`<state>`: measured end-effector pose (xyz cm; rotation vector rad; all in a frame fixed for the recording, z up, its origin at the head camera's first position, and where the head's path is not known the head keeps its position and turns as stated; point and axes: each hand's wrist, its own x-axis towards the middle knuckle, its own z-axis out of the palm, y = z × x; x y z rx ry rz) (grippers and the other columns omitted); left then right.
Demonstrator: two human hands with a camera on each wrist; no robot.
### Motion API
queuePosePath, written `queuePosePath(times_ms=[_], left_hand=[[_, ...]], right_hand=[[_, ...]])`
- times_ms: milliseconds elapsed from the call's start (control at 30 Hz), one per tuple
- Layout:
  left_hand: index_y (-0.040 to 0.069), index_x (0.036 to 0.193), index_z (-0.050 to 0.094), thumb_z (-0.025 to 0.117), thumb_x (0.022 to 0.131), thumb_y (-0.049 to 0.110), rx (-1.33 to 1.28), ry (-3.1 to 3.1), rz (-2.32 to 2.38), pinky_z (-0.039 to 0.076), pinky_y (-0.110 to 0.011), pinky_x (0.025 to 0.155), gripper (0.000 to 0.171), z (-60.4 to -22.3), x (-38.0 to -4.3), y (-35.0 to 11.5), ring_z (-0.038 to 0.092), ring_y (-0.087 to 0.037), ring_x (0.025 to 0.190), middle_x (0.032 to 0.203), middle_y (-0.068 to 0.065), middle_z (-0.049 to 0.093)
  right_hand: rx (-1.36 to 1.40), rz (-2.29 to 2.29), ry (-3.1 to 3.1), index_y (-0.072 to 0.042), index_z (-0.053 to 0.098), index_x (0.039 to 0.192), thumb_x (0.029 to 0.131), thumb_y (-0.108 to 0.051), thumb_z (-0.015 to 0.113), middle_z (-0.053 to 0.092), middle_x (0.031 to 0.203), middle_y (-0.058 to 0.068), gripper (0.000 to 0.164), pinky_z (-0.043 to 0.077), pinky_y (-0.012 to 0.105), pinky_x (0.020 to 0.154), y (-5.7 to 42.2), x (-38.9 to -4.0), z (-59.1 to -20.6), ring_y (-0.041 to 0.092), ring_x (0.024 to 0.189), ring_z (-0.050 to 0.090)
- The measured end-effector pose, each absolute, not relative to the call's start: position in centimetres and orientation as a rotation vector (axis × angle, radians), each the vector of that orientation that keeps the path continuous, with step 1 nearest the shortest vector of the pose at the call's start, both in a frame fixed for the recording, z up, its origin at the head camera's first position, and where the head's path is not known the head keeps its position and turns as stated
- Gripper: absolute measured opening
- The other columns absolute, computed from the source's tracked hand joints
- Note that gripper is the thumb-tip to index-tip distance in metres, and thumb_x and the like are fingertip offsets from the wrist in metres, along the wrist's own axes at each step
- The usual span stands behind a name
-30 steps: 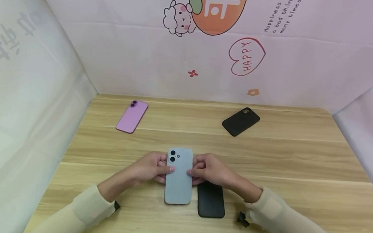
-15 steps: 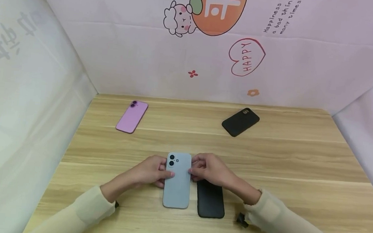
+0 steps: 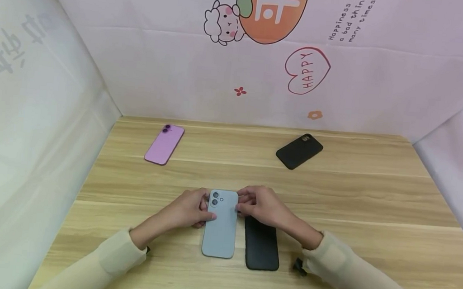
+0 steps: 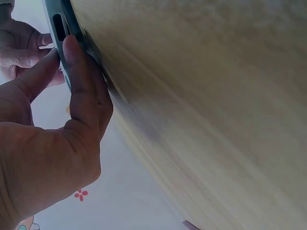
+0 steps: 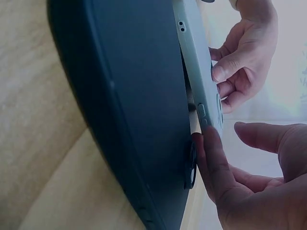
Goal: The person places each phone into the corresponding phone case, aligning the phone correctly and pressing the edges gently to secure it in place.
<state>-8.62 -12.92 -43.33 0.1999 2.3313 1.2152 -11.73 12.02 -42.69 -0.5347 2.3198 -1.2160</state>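
A light blue phone case (image 3: pixel 220 227), camera end away from me, is tilted slightly off the table. My left hand (image 3: pixel 185 209) pinches its left side, thumb on the back and fingers at the edge and beneath. In the left wrist view, a dark slot shows in the case's side near the fingers (image 4: pixel 81 86). My right hand (image 3: pixel 263 206) is at the upper right edge. The right wrist view shows its fingertips touching the side by the buttons, with the thumb (image 5: pixel 259 136) apart. Whether a phone fills the case is unclear. A black phone case (image 3: pixel 262 249) lies under the right hand.
A pink phone (image 3: pixel 164 145) lies at the back left of the wooden table (image 3: pixel 374 196). Another black phone case (image 3: pixel 298 152) lies at the back right. White printed cloth (image 3: pixel 171 76) hangs behind and at both sides.
The light blue case has come slightly nearer to me, and its camera circles look greyer. My right hand has shifted up along its edge, and the right thumb has come off its back.
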Motion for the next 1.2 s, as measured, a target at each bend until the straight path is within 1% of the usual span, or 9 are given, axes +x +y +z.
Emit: queuePosePath(times_ms=[167, 433, 567, 700, 767, 900, 1000, 1100, 1200], left_hand=[[-0.007, 0.141, 0.048, 0.081, 0.093, 0.005, 0.189, 2.374, 1.181, 0.054, -0.025, 0.053, 0.06, -43.5, -8.7, -12.8, 0.064, -0.014, 0.057, 0.076, -0.003, 0.067], [-0.003, 0.139, 0.051, 0.081, 0.094, 0.009, 0.257, 2.46, 1.101, 0.049, -0.024, 0.051, 0.055, -43.6, -8.9, -12.7, 0.06, -0.013, 0.053, 0.071, -0.001, 0.065], [-0.003, 0.142, 0.051, 0.078, 0.098, 0.02, 0.272, 2.559, 1.006, 0.042, -0.025, 0.051, 0.057, -43.5, -9.1, -13.0, 0.055, -0.012, 0.053, 0.07, 0.002, 0.063], [-0.004, 0.148, 0.046, 0.076, 0.1, 0.024, 0.263, 2.693, 0.942, 0.045, -0.027, 0.054, 0.064, -43.0, -9.6, -13.9, 0.055, -0.012, 0.059, 0.074, 0.001, 0.063], [-0.005, 0.152, 0.042, 0.076, 0.1, 0.024, 0.239, 2.759, 0.904, 0.048, -0.029, 0.056, 0.069, -42.5, -10.1, -14.6, 0.056, -0.014, 0.063, 0.079, -0.001, 0.064], [-0.004, 0.157, 0.036, 0.073, 0.102, 0.031, 0.158, 2.874, 0.745, 0.055, -0.04, 0.063, 0.075, -41.4, -11.0, -16.2, 0.065, -0.023, 0.077, 0.102, -0.011, 0.069], [-0.005, 0.157, 0.035, 0.07, 0.103, 0.036, 0.108, 2.918, 0.656, 0.059, -0.052, 0.07, 0.077, -40.6, -11.8, -17.6, 0.07, -0.036, 0.097, 0.124, -0.022, 0.067], [-0.008, 0.157, 0.033, 0.068, 0.104, 0.037, 0.075, 2.944, 0.606, 0.059, -0.064, 0.081, 0.078, -40.1, -12.5, -19.0, 0.065, -0.048, 0.117, 0.139, -0.033, 0.057], [-0.011, 0.156, 0.032, 0.067, 0.104, 0.039, 0.036, 2.956, 0.566, 0.055, -0.071, 0.087, 0.081, -40.0, -13.3, -20.4, 0.058, -0.054, 0.123, 0.142, -0.039, 0.049]], right_hand=[[-0.608, -1.165, 2.379, 0.007, 0.072, 0.121, 0.099, -0.008, 0.073, 0.077, 0.098, 0.008, 0.026, 0.062, 0.026, 0.072, 12.0, -12.0, -42.6, 0.011, 0.083, 0.073], [-0.621, -1.102, 2.517, 0.003, 0.075, 0.117, 0.102, -0.012, 0.07, 0.077, 0.097, 0.007, 0.022, 0.062, 0.032, 0.076, 13.2, -13.3, -42.1, 0.015, 0.086, 0.073], [-0.593, -0.985, 2.715, 0.005, 0.075, 0.117, 0.099, -0.021, 0.075, 0.078, 0.099, 0.011, 0.032, 0.064, 0.039, 0.079, 14.4, -14.5, -41.6, 0.022, 0.09, 0.075], [-0.519, -0.846, 2.892, 0.008, 0.073, 0.12, 0.096, -0.037, 0.078, 0.079, 0.099, 0.016, 0.051, 0.064, 0.044, 0.077, 16.3, -16.2, -41.2, 0.027, 0.088, 0.076], [-0.466, -0.773, 2.933, 0.01, 0.072, 0.121, 0.096, -0.045, 0.076, 0.078, 0.097, 0.018, 0.06, 0.063, 0.046, 0.076, 17.5, -17.2, -41.0, 0.028, 0.084, 0.075], [-0.363, -0.584, 2.969, 0.005, 0.069, 0.095, 0.099, -0.057, 0.067, 0.066, 0.069, 0.009, 0.063, 0.052, 0.038, 0.056, 20.1, -19.2, -40.8, 0.021, 0.061, 0.061], [-0.278, -0.479, 2.967, -0.003, 0.06, 0.077, 0.101, -0.064, 0.06, 0.054, 0.062, 0.007, 0.065, 0.041, 0.035, 0.051, 22.0, -20.5, -41.2, 0.023, 0.056, 0.052], [-0.191, -0.428, 2.981, 0.003, 0.062, 0.08, 0.102, -0.068, 0.054, 0.063, 0.076, 0.021, 0.074, 0.051, 0.044, 0.056, 23.7, -21.6, -42.0, 0.034, 0.067, 0.062], [-0.143, -0.429, 2.983, 0.019, 0.064, 0.101, 0.102, -0.07, 0.05, 0.064, 0.103, 0.04, 0.09, 0.057, 0.059, 0.075, 24.7, -22.5, -42.6, 0.051, 0.091, 0.066]])
